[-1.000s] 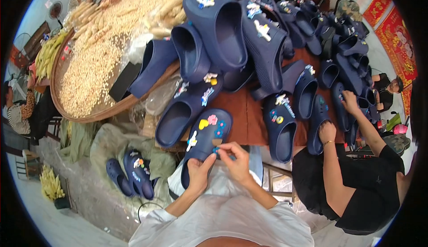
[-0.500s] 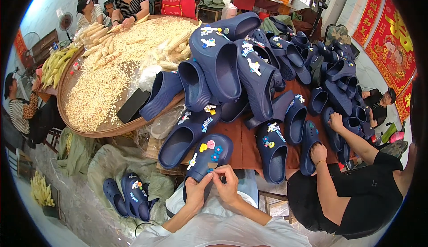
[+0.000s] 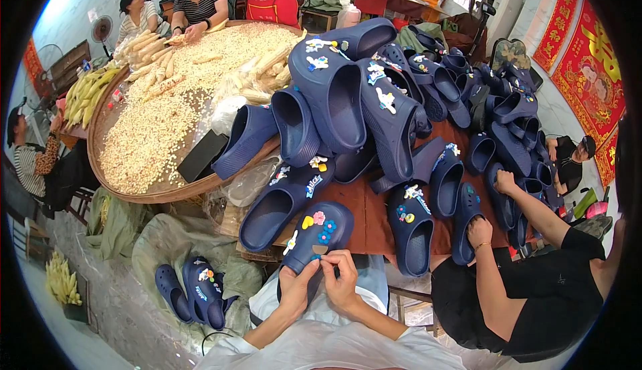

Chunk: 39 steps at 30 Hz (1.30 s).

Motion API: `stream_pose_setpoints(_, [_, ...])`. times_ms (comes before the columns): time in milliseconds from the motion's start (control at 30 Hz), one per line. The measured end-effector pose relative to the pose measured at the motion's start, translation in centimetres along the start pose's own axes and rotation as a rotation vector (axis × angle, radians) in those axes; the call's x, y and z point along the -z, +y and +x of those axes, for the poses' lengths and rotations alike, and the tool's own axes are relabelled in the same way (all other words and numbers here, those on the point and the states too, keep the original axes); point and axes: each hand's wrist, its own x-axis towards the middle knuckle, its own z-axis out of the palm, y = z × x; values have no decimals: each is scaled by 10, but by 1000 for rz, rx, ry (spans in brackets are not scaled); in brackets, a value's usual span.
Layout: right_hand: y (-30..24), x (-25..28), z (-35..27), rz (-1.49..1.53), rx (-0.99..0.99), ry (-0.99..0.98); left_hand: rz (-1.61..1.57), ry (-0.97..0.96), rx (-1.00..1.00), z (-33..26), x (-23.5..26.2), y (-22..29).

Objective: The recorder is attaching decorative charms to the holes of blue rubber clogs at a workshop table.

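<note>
A navy blue clog [image 3: 304, 241] is held in front of me, its rounded toe pointing up and away. On its upper are yellow, pink, blue and white shoe charms, along with a grey-tan half-round piece [image 3: 319, 250]. My left hand [image 3: 294, 293] is closed around the clog's near left side, thumb on top. My right hand [image 3: 341, 282] pinches with thumb and forefinger at the near edge of the upper, by the left thumb. A small blue shoe charm [image 3: 315, 257] shows at these fingertips, partly covered. Just beyond lies another charmed navy clog [image 3: 271, 213].
Navy clogs [image 3: 328, 102] are heaped over a brown-covered table [image 3: 364, 219]. At left stands a large round tray [image 3: 100, 176] of corn kernels, with a black phone [image 3: 202, 157] near its edge. A co-worker's hand [image 3: 479, 231] is in a clog at right. Two clogs [image 3: 204, 296] lie low at left.
The whole view has shifted very slightly, and the clog sits a touch further right in it. Both hands keep nearly the same grip; the right fingertips stay at the clog's near edge.
</note>
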Motion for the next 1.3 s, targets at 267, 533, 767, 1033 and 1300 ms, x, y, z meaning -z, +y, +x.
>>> stream_pose_setpoints(267, [-4,-2,-9,-89,88,-49,52,91,-48,-6,7,-9])
stream_pose_setpoints(533, [1,7,5,-97,69,-100,105,79,-56,9,-1,-1])
stream_pose_setpoints(767, [38,27,12,236,-343,55,154,144,-77,2,-8,-7])
stream_pose_setpoints(1033, [49,28,27,450,-415,-95,225,131,-80,-8,0,-16])
stream_pose_setpoints(1300, [53,35,13,226,-423,68,279,69,-154,1,10,-33])
